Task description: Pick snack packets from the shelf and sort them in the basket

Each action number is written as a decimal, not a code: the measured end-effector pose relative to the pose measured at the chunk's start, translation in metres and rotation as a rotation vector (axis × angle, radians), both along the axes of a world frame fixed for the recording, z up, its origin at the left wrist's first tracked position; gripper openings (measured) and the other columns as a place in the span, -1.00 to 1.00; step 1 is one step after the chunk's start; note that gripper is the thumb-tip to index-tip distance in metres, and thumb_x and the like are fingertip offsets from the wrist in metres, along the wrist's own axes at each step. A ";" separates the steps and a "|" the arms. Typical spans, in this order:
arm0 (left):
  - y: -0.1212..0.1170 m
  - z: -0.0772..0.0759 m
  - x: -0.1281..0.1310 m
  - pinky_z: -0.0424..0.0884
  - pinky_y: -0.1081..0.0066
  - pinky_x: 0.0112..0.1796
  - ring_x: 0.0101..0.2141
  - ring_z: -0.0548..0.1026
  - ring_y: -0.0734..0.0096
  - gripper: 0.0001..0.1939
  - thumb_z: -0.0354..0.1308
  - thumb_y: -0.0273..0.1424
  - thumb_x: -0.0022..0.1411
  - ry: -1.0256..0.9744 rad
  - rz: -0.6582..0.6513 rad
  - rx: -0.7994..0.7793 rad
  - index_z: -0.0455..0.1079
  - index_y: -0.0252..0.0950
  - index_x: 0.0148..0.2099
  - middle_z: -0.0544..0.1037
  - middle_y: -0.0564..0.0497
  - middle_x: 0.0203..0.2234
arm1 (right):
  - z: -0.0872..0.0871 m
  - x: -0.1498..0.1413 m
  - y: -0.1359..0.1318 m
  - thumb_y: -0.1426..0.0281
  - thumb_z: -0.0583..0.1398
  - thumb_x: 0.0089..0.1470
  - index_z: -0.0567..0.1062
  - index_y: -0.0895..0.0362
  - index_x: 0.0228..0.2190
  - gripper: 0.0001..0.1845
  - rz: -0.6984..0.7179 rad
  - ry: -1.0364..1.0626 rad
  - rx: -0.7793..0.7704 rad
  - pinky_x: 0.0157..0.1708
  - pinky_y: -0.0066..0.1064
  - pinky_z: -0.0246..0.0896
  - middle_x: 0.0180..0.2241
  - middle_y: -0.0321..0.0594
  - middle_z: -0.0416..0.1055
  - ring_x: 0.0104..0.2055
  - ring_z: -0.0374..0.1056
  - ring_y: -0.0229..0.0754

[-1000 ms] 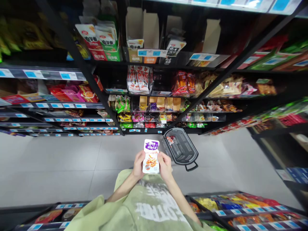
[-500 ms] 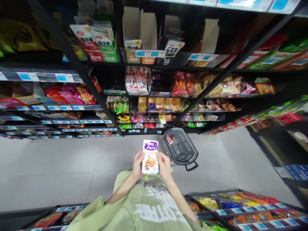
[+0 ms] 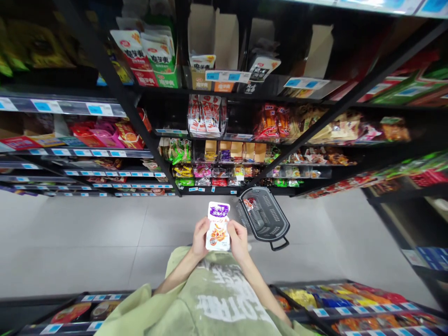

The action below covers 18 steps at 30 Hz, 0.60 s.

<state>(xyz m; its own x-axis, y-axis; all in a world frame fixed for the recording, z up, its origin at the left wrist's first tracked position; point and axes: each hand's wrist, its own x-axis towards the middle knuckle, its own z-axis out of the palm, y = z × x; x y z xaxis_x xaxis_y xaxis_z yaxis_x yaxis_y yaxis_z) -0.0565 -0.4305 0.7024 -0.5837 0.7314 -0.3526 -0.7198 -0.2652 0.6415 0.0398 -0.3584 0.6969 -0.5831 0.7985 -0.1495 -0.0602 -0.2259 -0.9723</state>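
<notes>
A white and purple snack packet (image 3: 218,227) is held upright before my body, its printed front facing me. My left hand (image 3: 200,237) pinches the packet's left edge, thumb on the front. On the opposite edge, my right hand (image 3: 238,239) grips it the same way. The fingers behind the packet are hidden. To the right of my right hand, a grey shopping basket (image 3: 268,217) stands on the floor with its handle towards me. Inside it, near the far left corner, lies a small red and white packet (image 3: 248,203).
Dark shelves of snacks rise ahead, with boxed packets (image 3: 159,58) high up and red and white packets (image 3: 207,114) below them. Another shelf (image 3: 325,310) with bagged goods stands close by my body. Grey tiled floor (image 3: 94,233) runs between the shelves.
The view has shifted slightly, so the upper shelves appear a little further right. Both hands keep hold of the packet in nearly the same place; the basket stands as before.
</notes>
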 end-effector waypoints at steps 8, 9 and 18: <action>0.006 0.000 -0.003 0.38 0.42 -0.36 -0.45 0.52 0.33 -0.73 0.32 -0.24 0.01 -0.029 -0.015 -0.016 0.46 -0.37 -0.40 0.59 -0.03 -0.46 | 0.006 -0.003 0.004 0.07 0.15 0.08 0.30 0.15 -0.63 -0.54 -0.014 -0.038 0.013 -0.59 -0.49 -0.05 -0.64 -0.37 0.16 -0.58 -0.02 -0.33; 0.006 0.000 -0.003 0.38 0.42 -0.35 -0.44 0.52 0.32 -0.73 0.32 -0.24 0.00 -0.032 -0.014 -0.018 0.46 -0.38 -0.40 0.59 -0.03 -0.46 | 0.006 -0.003 0.005 0.07 0.15 0.08 0.29 0.15 -0.63 -0.54 -0.015 -0.038 0.016 -0.59 -0.49 -0.05 -0.64 -0.37 0.15 -0.58 -0.03 -0.33; 0.008 -0.003 -0.004 0.39 0.42 -0.35 -0.42 0.52 0.31 -0.74 0.31 -0.25 0.02 -0.035 -0.013 -0.009 0.48 -0.38 -0.37 0.60 -0.04 -0.44 | 0.006 -0.004 0.008 0.11 0.15 0.10 0.30 0.15 -0.62 -0.56 -0.002 -0.027 0.015 -0.58 -0.49 -0.06 -0.63 -0.38 0.14 -0.57 -0.03 -0.33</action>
